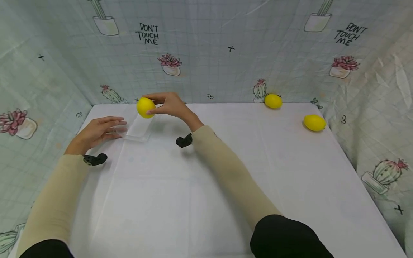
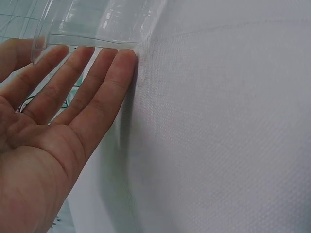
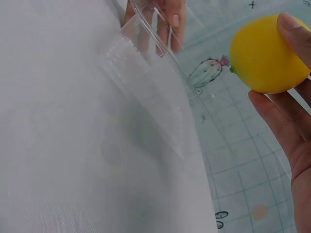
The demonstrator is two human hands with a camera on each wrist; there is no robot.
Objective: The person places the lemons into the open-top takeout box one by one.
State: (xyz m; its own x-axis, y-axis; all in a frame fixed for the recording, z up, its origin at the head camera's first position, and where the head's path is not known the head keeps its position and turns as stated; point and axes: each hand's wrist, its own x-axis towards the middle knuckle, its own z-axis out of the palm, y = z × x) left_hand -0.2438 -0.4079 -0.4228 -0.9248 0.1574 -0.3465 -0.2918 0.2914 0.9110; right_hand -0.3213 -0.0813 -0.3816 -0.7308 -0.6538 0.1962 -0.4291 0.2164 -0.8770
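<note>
In my right hand (image 1: 171,105) I hold a yellow lemon (image 1: 145,108), pinched between thumb and fingers above a clear plastic container (image 1: 137,133). The right wrist view shows the lemon (image 3: 267,56) up close, its small green tip facing the container's side. My left hand (image 1: 96,132) lies at the left of the container with its fingers straight. Seen from the left wrist, those fingertips (image 2: 127,57) rest along the wall of the see-through container (image 2: 97,22), which stands on the white tabletop.
Two more lemons lie at the right of the white table (image 1: 206,186): one lemon (image 1: 273,101) by the back edge, another lemon (image 1: 314,123) near the right edge. A printed cloth (image 1: 206,53) with cactus drawings hangs behind the table and along both sides.
</note>
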